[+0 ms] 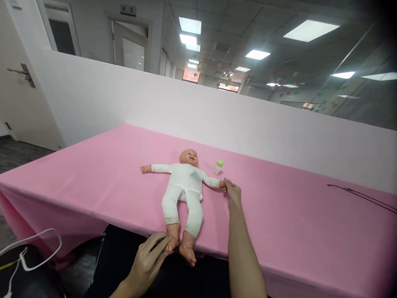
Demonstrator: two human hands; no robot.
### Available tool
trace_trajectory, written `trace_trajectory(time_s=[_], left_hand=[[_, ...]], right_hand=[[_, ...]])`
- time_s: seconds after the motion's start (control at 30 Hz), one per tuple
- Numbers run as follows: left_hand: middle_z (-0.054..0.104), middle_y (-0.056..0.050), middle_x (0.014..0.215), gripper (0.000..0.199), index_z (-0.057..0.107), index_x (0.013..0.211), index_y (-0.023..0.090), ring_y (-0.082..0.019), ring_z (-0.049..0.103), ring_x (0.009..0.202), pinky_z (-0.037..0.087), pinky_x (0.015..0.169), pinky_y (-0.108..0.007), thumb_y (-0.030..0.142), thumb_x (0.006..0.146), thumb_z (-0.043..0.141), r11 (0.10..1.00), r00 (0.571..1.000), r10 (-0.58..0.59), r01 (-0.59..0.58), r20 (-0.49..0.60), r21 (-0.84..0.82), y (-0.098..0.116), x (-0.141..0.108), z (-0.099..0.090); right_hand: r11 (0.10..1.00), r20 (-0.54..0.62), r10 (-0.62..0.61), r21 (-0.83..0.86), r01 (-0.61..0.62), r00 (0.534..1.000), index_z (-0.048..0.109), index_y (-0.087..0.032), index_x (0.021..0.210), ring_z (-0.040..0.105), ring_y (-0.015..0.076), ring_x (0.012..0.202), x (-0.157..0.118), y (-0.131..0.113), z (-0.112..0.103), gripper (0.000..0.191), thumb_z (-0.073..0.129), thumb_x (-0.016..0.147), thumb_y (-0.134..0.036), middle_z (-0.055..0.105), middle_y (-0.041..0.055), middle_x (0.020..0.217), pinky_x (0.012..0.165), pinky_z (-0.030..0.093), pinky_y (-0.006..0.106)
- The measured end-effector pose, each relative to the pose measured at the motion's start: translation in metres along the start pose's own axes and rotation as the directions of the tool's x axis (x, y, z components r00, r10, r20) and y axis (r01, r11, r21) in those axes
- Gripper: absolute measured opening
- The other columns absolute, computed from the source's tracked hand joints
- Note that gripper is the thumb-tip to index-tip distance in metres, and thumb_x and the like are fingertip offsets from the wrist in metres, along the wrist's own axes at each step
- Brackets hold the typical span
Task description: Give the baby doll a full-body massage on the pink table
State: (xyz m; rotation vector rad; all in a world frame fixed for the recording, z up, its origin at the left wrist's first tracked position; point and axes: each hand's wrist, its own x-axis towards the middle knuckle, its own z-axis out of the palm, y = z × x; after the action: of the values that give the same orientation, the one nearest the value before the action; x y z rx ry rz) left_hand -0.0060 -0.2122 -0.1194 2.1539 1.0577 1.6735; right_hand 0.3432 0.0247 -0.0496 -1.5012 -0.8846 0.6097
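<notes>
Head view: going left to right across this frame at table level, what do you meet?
White cable → left hand → baby doll in white sleepsuit → green-capped bottle → right hand → thin black cord

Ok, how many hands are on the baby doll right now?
2. The person's left hand holds one foot of the baby doll, and their right hand holds the doll's outstretched hand.

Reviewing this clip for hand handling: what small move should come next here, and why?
Probably slide the baby doll back from the edge of the pink-covered table: its feet overhang, the left hand is on one foot, and the right hand holds its hand.
</notes>
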Motion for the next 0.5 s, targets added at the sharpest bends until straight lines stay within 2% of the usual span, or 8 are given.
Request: trace_trajectory(time_s=[0.1,0.2,0.27,0.33,0.43,0.5], left_hand=[[0.074,-0.010,0.117,0.039,0.072,0.132,0.031,-0.024,0.075,0.103,0.065,0.085,-0.032,0.015,0.101,0.055,0.991,0.997,-0.083,0.083,0.002,-0.104,-0.006,0.013,-0.016],[0.074,-0.010,0.116,0.024,0.079,0.115,0.026,-0.025,0.073,0.105,0.062,0.089,-0.034,0.025,0.100,0.061,0.958,0.973,-0.229,0.226,0.006,-0.174,-0.016,0.056,-0.040],[0.073,-0.010,0.118,0.021,0.081,0.107,0.023,-0.028,0.070,0.112,0.060,0.092,-0.037,0.034,0.097,0.066,0.920,0.948,-0.315,0.314,0.033,-0.233,-0.025,0.098,-0.051],[0.074,-0.010,0.118,0.026,0.080,0.105,0.021,-0.029,0.068,0.114,0.058,0.094,-0.039,0.042,0.092,0.072,0.874,0.924,-0.374,0.378,0.074,-0.305,-0.037,0.142,-0.049],[0.076,-0.009,0.103,0.035,0.079,0.099,0.017,-0.028,0.069,0.105,0.055,0.099,-0.042,0.050,0.093,0.069,0.781,0.899,-0.389,0.438,0.202,-0.446,-0.060,0.192,-0.027],[0.076,-0.011,0.105,0.039,0.079,0.098,0.015,-0.029,0.069,0.106,0.054,0.100,-0.043,0.052,0.090,0.072,0.706,0.879,-0.391,0.476,0.272,-0.525,-0.071,0.208,-0.010]], right_hand=[[0.946,0.026,0.089,0.310,-0.093,0.996,0.064,-0.018,0.069,0.040,0.0104,0.051,-0.005,-0.016,0.009,0.040,0.089,0.066,-0.050,0.054,-0.0028,0.060,0.045,0.036,0.026],[0.861,0.083,0.011,0.506,-0.052,0.996,0.069,-0.017,0.077,0.035,0.0077,0.051,-0.013,-0.033,0.025,0.038,0.090,0.066,-0.048,0.056,-0.0027,0.066,0.043,0.034,0.023],[0.871,0.181,-0.074,0.491,-0.025,0.981,0.072,-0.017,0.078,0.031,0.0068,0.049,-0.023,-0.042,0.039,0.042,0.090,0.066,-0.052,0.053,-0.0039,0.063,0.041,0.028,0.022],[0.920,0.329,-0.167,0.390,0.028,0.930,0.073,-0.015,0.076,0.031,0.0071,0.049,-0.036,-0.048,0.053,0.045,0.090,0.067,-0.056,0.050,-0.0044,0.059,0.043,0.025,0.023],[0.958,0.528,-0.265,0.236,0.161,0.807,0.072,-0.015,0.066,0.036,0.0089,0.051,-0.055,-0.055,0.068,0.048,0.085,0.073,-0.061,0.049,-0.0036,0.055,0.048,0.030,0.025],[0.956,0.577,-0.291,0.203,0.212,0.763,0.070,-0.016,0.062,0.038,0.0094,0.052,-0.061,-0.057,0.072,0.050,0.082,0.076,-0.062,0.049,-0.0036,0.053,0.050,0.032,0.025]])
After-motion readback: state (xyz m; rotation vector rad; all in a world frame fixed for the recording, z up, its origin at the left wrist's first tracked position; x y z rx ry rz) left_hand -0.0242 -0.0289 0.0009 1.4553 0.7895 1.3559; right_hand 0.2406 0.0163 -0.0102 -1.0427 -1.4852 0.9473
